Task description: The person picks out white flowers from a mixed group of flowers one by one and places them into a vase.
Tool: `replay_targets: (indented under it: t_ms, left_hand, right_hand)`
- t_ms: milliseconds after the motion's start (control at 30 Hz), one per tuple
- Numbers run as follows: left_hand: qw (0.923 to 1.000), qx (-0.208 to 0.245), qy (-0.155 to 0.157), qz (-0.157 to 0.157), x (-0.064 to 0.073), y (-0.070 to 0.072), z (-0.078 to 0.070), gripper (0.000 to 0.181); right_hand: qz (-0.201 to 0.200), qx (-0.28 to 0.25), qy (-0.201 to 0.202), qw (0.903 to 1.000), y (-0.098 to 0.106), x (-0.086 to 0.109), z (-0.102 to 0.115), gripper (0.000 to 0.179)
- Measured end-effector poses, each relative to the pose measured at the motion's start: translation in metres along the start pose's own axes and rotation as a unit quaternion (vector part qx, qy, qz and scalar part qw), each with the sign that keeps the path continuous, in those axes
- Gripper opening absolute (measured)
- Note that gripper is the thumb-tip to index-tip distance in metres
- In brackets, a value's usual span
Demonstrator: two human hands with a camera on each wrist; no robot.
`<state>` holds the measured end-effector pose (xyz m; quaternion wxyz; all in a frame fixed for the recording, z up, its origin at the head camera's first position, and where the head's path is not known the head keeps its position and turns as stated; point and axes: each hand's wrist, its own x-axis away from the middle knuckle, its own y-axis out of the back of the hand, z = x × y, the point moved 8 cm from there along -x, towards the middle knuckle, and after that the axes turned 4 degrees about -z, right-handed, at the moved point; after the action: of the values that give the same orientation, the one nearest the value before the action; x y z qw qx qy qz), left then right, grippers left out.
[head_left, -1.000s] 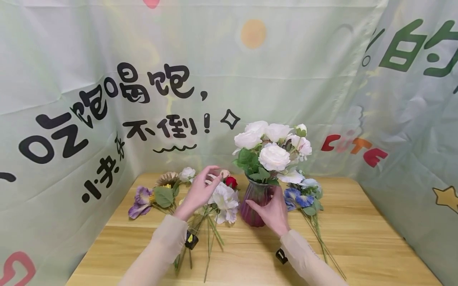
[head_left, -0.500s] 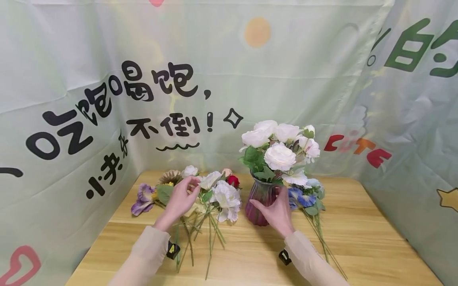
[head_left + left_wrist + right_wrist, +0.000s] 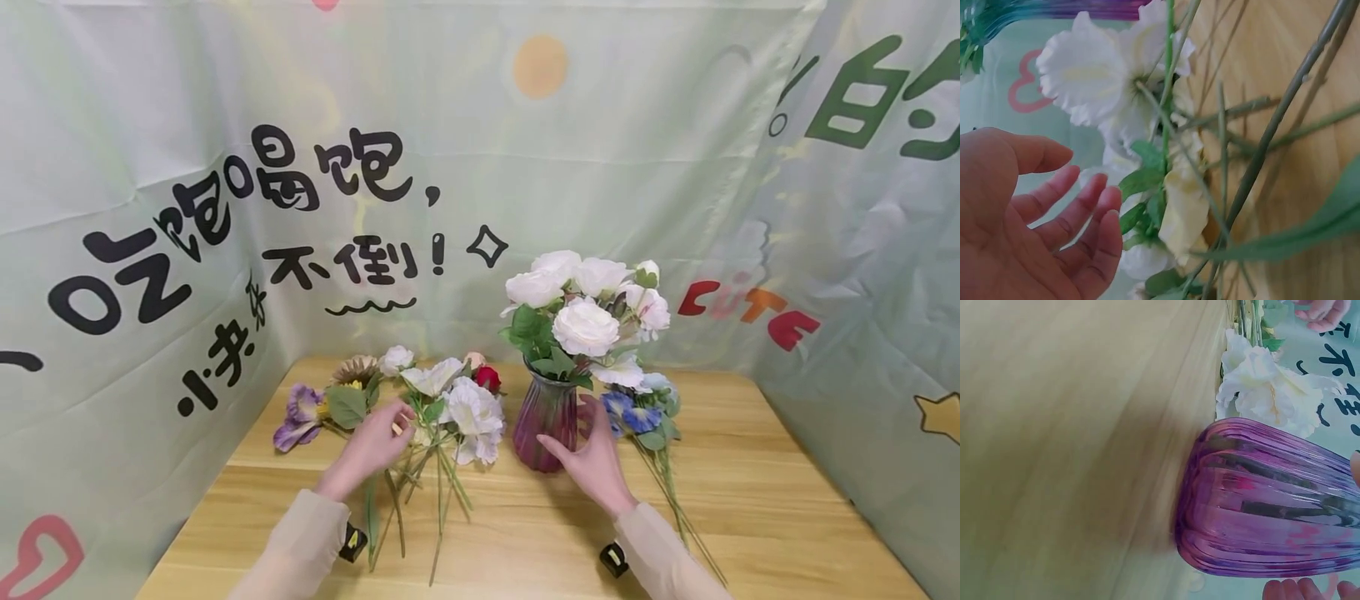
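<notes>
A ribbed purple glass vase point(image 3: 542, 417) stands upright, filled with white flowers point(image 3: 587, 327) and green leaves. My right hand point(image 3: 596, 458) is spread loosely about its right side, the thumb in front of the glass. In the right wrist view, fingertips point(image 3: 1297, 589) show just off the edge of the vase. My left hand point(image 3: 377, 437) hovers over the flower pile at left, fingers loosely curved and holding nothing. Before it in the left wrist view are a large white flower point(image 3: 1094, 72), a pale yellow bloom point(image 3: 1184, 209) and crossing stems.
A purple flower point(image 3: 300, 417), a brown flower point(image 3: 354, 372) and a red rose point(image 3: 487, 379) lie in the left pile. Blue flowers point(image 3: 633, 414) lie right of the vase, their stems reaching toward the front of the wooden table point(image 3: 757, 500). Printed cloth point(image 3: 637, 108) hangs behind.
My left hand has moved left and down from above the white flowers, still holding nothing. My right hand has slid slightly down and right along the vase, which stays standing.
</notes>
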<state>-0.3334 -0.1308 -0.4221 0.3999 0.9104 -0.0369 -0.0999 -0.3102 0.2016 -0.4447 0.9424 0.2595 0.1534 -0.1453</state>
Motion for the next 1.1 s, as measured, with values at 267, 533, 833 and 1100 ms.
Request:
replay_targets:
  t_ms: [267,533,833,1100]
  left_hand:
    - [0.9996,-0.020,0.016,0.015,-0.011,-0.024,0.002,0.027]
    - [0.9982,-0.022,0.049,0.028,-0.021,-0.039,0.003,0.032]
    - [0.9948,-0.052,0.075,0.046,-0.031,-0.050,0.011,0.032]
    - [0.9941,-0.048,0.080,0.055,-0.034,-0.055,0.015,0.026]
  right_hand:
    - [0.005,-0.006,-0.013,0.9999,-0.003,0.000,-0.006,0.093]
    - [0.000,0.026,0.006,0.9997,-0.004,0.000,-0.003,0.086]
    - [-0.007,0.038,0.035,0.9987,-0.003,0.001,0.003,0.085]
    - [-0.013,0.045,0.045,0.9979,-0.002,0.001,0.002,0.084]
